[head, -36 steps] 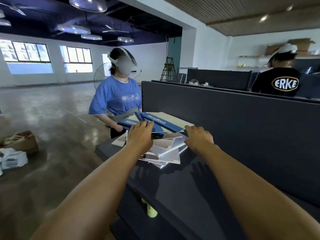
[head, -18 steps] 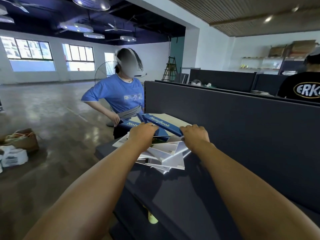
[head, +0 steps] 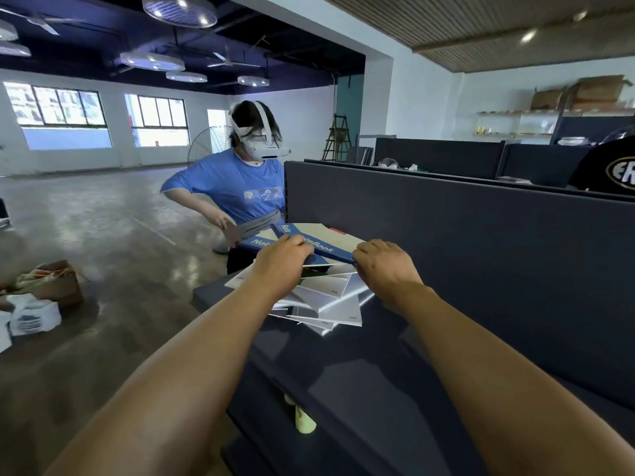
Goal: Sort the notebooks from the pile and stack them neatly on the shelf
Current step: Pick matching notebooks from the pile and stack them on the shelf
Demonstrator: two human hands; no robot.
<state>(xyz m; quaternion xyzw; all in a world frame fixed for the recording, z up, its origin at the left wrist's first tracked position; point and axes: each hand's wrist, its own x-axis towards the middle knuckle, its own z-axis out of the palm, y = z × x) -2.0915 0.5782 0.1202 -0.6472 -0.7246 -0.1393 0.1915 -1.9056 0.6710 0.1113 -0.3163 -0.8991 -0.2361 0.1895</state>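
Two hands meet at one blue notebook (head: 324, 250) atop the messy pile (head: 326, 297) on the dark shelf (head: 360, 365). Left hand (head: 280, 266) lies curled over the near-left stretch of that cover, fingers bent onto it; whether it truly clamps cannot be told. Between the hands the notebook's long axis runs from far-left to near-right, its lettering reading along that line. Right hand (head: 385, 266) pinches the near-right corner, just beside its fingertips, so both are equally near. A second blue notebook (head: 254, 242) lies just beyond the left hand.
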